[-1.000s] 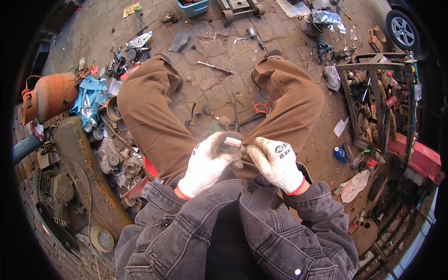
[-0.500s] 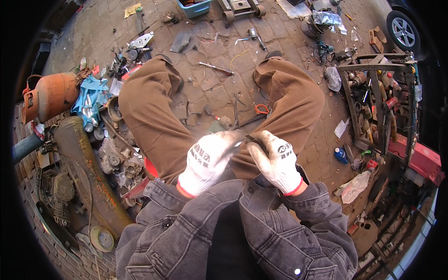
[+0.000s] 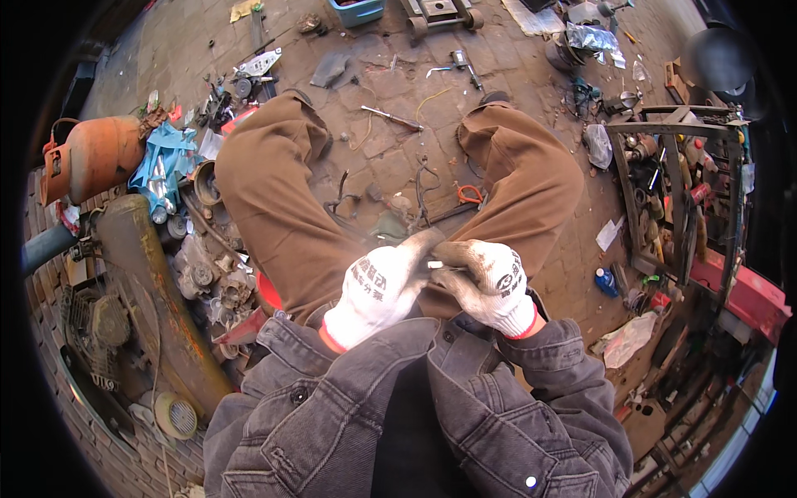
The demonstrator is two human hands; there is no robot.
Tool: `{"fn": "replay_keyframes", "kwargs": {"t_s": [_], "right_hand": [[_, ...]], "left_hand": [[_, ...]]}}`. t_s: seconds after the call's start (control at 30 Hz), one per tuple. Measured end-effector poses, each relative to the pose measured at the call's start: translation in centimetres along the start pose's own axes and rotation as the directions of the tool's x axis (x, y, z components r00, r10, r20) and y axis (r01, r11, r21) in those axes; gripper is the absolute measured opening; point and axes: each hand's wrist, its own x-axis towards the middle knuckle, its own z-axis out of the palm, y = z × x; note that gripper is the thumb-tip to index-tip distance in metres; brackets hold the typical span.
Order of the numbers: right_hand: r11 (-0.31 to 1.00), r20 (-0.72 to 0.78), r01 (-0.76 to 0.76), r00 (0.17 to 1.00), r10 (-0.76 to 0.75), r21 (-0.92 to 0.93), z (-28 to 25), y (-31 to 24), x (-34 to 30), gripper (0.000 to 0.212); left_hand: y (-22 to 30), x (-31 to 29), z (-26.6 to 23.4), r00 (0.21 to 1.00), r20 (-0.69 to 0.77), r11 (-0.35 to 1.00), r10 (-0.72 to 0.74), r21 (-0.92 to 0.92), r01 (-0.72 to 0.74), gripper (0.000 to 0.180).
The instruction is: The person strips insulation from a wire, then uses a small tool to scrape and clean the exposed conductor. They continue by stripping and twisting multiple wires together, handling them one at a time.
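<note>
Over the brick ground (image 3: 527, 83), the right hand (image 3: 486, 278), at three o'clock, pinches a small white piece (image 3: 435, 265) between thumb and finger. The left hand (image 3: 378, 278), at nine o'clock, is curled; its hold I cannot tell. Bulky gloves (image 3: 365, 286) could cause a drop.

Left hand (image 3: 375, 284) beside right hand (image 3: 491, 280), gas cylinder (image 3: 104, 158) far left, frame (image 3: 664, 129) right

An orange tank (image 3: 104, 158) is sitting beside a blue sheet (image 3: 168, 158); a screwdriver (image 3: 392, 118) is lying on the paving (image 3: 531, 79).
</note>
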Motion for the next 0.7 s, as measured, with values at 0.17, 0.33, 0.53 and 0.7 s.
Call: {"fn": "replay_keyframes", "kwargs": {"t_s": [0.17,0.33,0.53,0.7], "right_hand": [[0.97,-0.068,-0.074,0.993,0.092,0.23,0.7,0.3,-0.5,0.023],[0.955,-0.082,-0.131,0.984,0.158,0.267,0.6,0.1,-0.6,0.026],[0.994,-0.09,-0.11,0.99,0.107,-0.026,-0.3,-1.4,-1.1,0.025],[0.994,-0.055,-0.069,0.996,0.065,-0.084,0.2,-2.1,-1.3,0.03]], "left_hand": [[0.5,-0.1,0.3,0.996,-0.065,0.996,-0.058,-0.069,0.054,0.05],[1.4,0.4,-0.7,0.998,-0.043,0.998,-0.04,0.048,0.043,0.041],[1.7,0.7,-0.9,0.997,-0.074,0.988,-0.025,0.151,0.036,0.036],[1.3,0.6,-1.0,0.991,-0.133,0.991,0.018,0.137,0.001,0.035]]}}
